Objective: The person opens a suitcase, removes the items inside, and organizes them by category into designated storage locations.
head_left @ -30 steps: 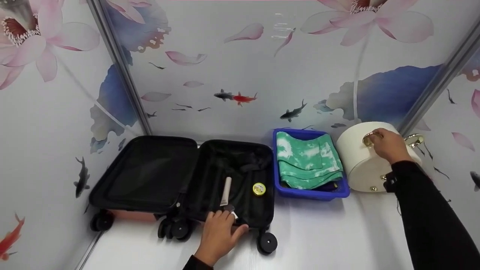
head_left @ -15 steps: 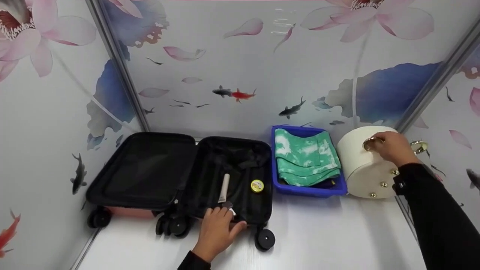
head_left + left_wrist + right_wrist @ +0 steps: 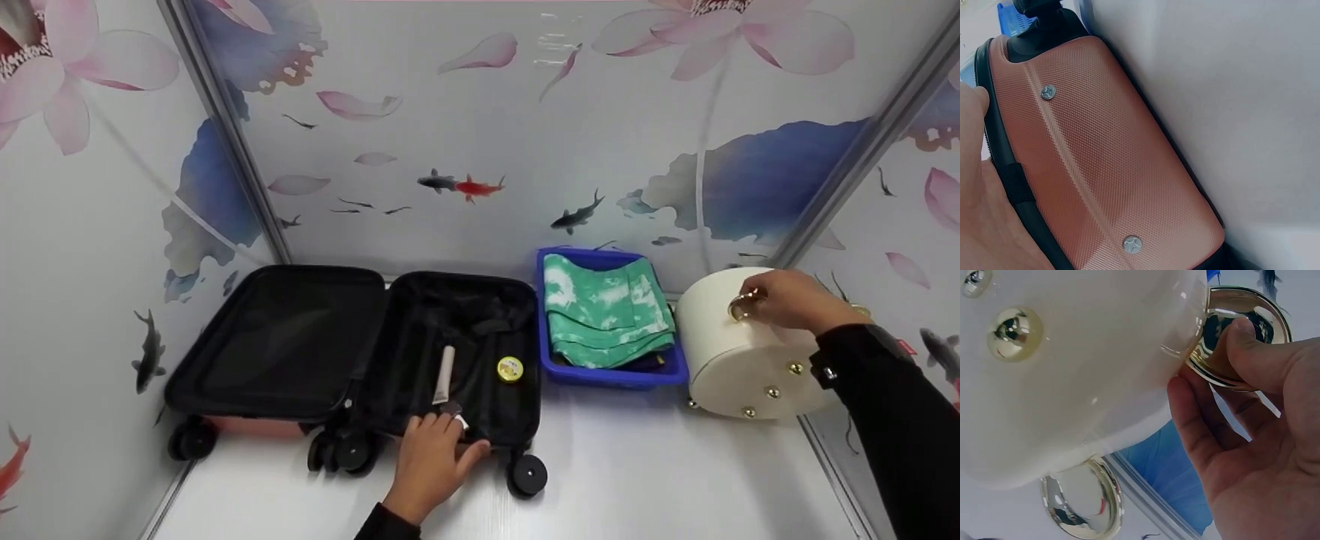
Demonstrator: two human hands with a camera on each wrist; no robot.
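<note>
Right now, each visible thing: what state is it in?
Suitcase: lying open.
Tube: lying inside the suitcase.
Tin: lying flat, seemingly closed.
Cloth: folded, in the bin.
Bin: upright, no lid on.
White case: studded face toward the person; open or closed, unclear.
Left hand: resting on suitcase rim.
Right hand: gripping a gold handle.

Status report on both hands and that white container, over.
Right hand gripping gold handle on white container. Left hand resting on open suitcase, near edge. Blue basket close beside container.

Lit evenly in head view; streaked with glare at one o'clock on wall [image 3: 510, 124], softly shadowed at four on desk [image 3: 637, 465].
</note>
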